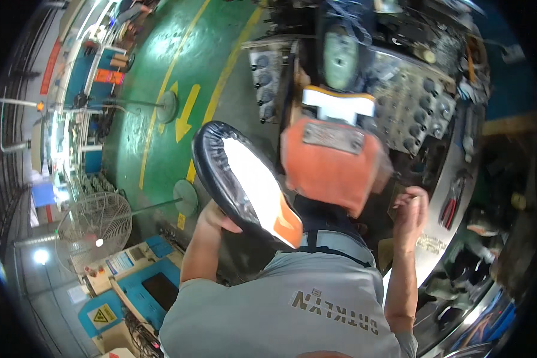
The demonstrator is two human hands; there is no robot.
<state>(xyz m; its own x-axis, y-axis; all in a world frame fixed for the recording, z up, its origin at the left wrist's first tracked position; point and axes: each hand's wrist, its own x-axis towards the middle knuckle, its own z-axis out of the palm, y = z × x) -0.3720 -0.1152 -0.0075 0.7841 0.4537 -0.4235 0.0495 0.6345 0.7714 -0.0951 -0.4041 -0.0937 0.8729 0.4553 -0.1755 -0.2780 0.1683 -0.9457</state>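
Note:
My left hand (216, 219) is closed on a black lasted shoe (212, 161), tilted with its underside up. Gathered edges of the black upper run round a white sole face, which turns orange at the heel. My right hand (411, 209) is raised beside the bench with its fingers curled; whether anything small is between them is hidden. To its right, a pair of red-handled pliers (449, 210) lies on the bench edge. In front of me is an orange cover with a metal plate (334, 137), slightly blurred, and a white T-shaped piece (339, 106) stands just beyond it.
A dark shoe with a pale green underside (340, 59) is beyond the orange cover. Metal blocks with round knobs (414, 101) fill the bench at right; another such block (265, 83) stands left. A pedestal fan (95, 230) and the green floor (161, 128) with yellow lines lie left.

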